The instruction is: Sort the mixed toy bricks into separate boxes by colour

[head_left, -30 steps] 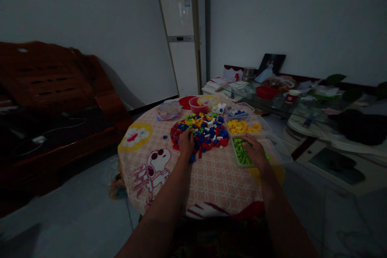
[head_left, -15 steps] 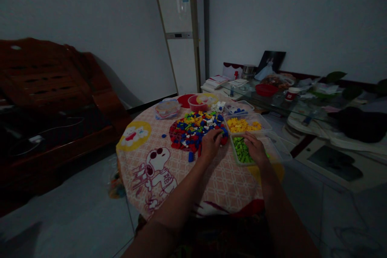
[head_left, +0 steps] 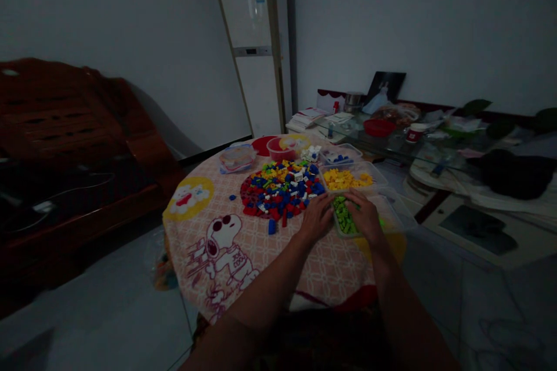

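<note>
A round pile of mixed red, blue, yellow, white and green bricks [head_left: 281, 188] lies on a small round table covered with a cartoon-dog cloth [head_left: 226, 243]. To its right stands a clear tray of green bricks [head_left: 343, 217], and behind that a tray of yellow bricks [head_left: 348, 178]. My left hand [head_left: 317, 217] is at the green tray's left rim, its fingers pressed together; what they hold is too dark to make out. My right hand [head_left: 365, 217] lies on the green tray with its fingers stretched out over the bricks.
A red bowl [head_left: 282, 149], a lidded clear box [head_left: 237, 157] and a tray with blue bricks [head_left: 342, 155] stand at the table's far side. One blue brick [head_left: 271, 226] lies loose. A dark wooden sofa [head_left: 65, 139] is left, a cluttered glass table [head_left: 404, 133] right, a tall white unit [head_left: 255, 40] behind.
My left hand has moved from the left of the brick pile rightward to the green tray's rim. My right hand has stayed on the green tray. The view has shifted slightly.
</note>
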Tool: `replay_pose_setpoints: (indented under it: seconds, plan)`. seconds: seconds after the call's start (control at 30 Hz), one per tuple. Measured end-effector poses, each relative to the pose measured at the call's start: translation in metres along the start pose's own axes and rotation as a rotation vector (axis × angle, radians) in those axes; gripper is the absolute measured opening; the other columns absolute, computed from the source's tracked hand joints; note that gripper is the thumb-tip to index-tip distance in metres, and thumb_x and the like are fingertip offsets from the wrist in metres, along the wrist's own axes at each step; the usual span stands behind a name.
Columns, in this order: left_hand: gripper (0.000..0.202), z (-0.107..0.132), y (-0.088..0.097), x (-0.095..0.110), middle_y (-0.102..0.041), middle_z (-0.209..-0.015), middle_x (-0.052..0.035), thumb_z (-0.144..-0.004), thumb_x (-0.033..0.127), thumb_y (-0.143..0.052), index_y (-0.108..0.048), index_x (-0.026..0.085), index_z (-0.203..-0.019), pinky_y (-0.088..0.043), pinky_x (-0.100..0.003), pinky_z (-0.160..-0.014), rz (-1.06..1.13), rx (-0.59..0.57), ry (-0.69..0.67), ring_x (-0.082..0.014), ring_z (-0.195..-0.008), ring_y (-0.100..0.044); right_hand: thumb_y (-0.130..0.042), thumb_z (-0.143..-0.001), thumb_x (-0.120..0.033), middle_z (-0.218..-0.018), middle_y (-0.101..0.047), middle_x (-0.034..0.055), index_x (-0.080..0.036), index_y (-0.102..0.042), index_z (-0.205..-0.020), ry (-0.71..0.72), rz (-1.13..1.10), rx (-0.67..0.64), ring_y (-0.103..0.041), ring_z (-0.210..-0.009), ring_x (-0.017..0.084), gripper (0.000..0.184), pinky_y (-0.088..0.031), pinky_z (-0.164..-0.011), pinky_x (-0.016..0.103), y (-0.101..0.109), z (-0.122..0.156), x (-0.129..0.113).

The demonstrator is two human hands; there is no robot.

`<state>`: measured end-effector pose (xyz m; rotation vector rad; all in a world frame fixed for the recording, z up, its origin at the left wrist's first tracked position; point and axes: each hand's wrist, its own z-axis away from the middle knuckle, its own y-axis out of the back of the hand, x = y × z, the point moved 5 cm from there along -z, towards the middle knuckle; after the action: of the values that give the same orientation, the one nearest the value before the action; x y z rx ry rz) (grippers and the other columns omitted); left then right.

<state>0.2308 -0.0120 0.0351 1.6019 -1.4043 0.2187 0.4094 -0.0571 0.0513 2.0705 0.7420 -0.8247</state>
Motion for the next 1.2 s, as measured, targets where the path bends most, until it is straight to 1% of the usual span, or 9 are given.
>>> replay_pose_setpoints:
  seconds: [0.07, 0.2, 0.3, 0.43, 0.6, 0.7, 0.87, 1.0, 1.2]
  plan:
    - [0.041, 0.001, -0.002, 0.001, -0.061, -0.147, -0.0164, -0.101, 0.031, -0.052, -0.067, 0.02, -0.138, -0.042, -0.048, -0.119, 0.002, -0.007, -0.026, -0.0266, -0.139, -0.055, -0.058, -0.088, -0.035, -0.134, -0.072, 0.0121, -0.024, -0.081, -0.11, 0.047, 0.078, -0.03, -0.063, -0.129, 0.032, 0.034, -0.043, -0.119, 0.054, -0.003, 0.003, -0.007]
    - [0.038, -0.001, -0.004, -0.001, -0.063, -0.145, -0.0163, -0.101, 0.03, -0.053, -0.068, 0.019, -0.134, -0.042, -0.048, -0.119, 0.006, -0.005, -0.042, -0.0262, -0.138, -0.056, -0.063, -0.084, -0.022, -0.129, -0.074, 0.0118, -0.024, -0.081, -0.105, 0.161, 0.245, -0.19, -0.06, -0.13, 0.033, 0.028, -0.039, -0.12, 0.058, -0.018, 0.009, -0.019]
    - [0.036, -0.002, -0.004, -0.004, -0.065, -0.143, -0.0153, -0.1, 0.027, -0.053, -0.069, 0.02, -0.131, -0.043, -0.048, -0.119, 0.001, 0.001, -0.021, -0.0261, -0.137, -0.057, -0.064, -0.081, -0.016, -0.128, -0.074, 0.0118, -0.024, -0.079, -0.097, 0.172, 0.319, -0.247, -0.057, -0.131, 0.033, 0.024, -0.038, -0.12, 0.056, -0.024, 0.009, -0.02]
    - [0.035, -0.002, -0.004, -0.004, -0.064, -0.144, -0.0156, -0.1, 0.025, -0.053, -0.07, 0.019, -0.129, -0.043, -0.049, -0.118, -0.011, 0.001, -0.007, -0.0264, -0.137, -0.057, -0.065, -0.078, -0.015, -0.113, -0.076, 0.0135, -0.024, -0.073, -0.086, 0.074, 0.329, -0.233, -0.06, -0.124, 0.035, 0.015, -0.038, -0.117, 0.054, -0.018, 0.004, -0.006]
    - [0.036, -0.003, -0.004, -0.003, -0.064, -0.144, -0.0154, -0.099, 0.024, -0.052, -0.07, 0.02, -0.13, -0.044, -0.048, -0.117, -0.017, -0.003, 0.008, -0.0265, -0.137, -0.057, -0.069, -0.072, -0.021, -0.098, -0.076, 0.013, -0.027, -0.068, -0.073, -0.025, 0.372, -0.086, -0.061, -0.117, 0.036, 0.006, -0.039, -0.115, 0.052, 0.008, 0.001, 0.026]
    - [0.035, -0.003, -0.005, -0.004, -0.065, -0.143, -0.0156, -0.099, 0.024, -0.052, -0.071, 0.02, -0.129, -0.046, -0.048, -0.116, -0.01, 0.008, 0.004, -0.0269, -0.136, -0.058, -0.063, -0.072, -0.024, -0.097, -0.077, 0.0112, -0.025, -0.072, -0.081, 0.013, 0.437, 0.032, -0.064, -0.109, 0.031, 0.012, -0.043, -0.113, 0.049, 0.025, -0.001, 0.036]
    - [0.034, -0.003, -0.007, -0.006, -0.065, -0.143, -0.014, -0.099, 0.024, -0.051, -0.071, 0.02, -0.127, -0.046, -0.048, -0.116, -0.008, 0.019, -0.002, -0.0261, -0.136, -0.058, -0.055, -0.084, -0.027, -0.113, -0.078, 0.014, -0.02, -0.076, -0.102, 0.124, 0.484, 0.049, -0.066, -0.111, 0.031, 0.029, -0.047, -0.111, 0.051, 0.035, -0.011, 0.033]
    - [0.035, -0.002, -0.007, -0.005, -0.065, -0.144, -0.013, -0.101, 0.025, -0.048, -0.07, 0.021, -0.128, -0.045, -0.047, -0.117, -0.026, 0.03, -0.006, -0.0252, -0.137, -0.057, -0.05, -0.092, -0.027, -0.133, -0.072, 0.0148, -0.018, -0.073, -0.122, 0.216, 0.473, -0.011, -0.063, -0.127, 0.032, 0.039, -0.046, -0.115, 0.053, 0.026, -0.016, 0.026]
    - [0.033, -0.002, -0.004, 0.001, -0.067, -0.139, -0.0126, -0.102, 0.024, -0.047, -0.071, 0.021, -0.124, -0.047, -0.046, -0.115, -0.05, 0.046, -0.043, -0.0247, -0.134, -0.059, -0.046, -0.093, -0.02, -0.144, -0.067, 0.0138, -0.02, -0.069, -0.135, 0.186, 0.565, -0.133, -0.06, -0.136, 0.034, 0.048, -0.044, -0.119, 0.057, 0.01, -0.014, 0.026]
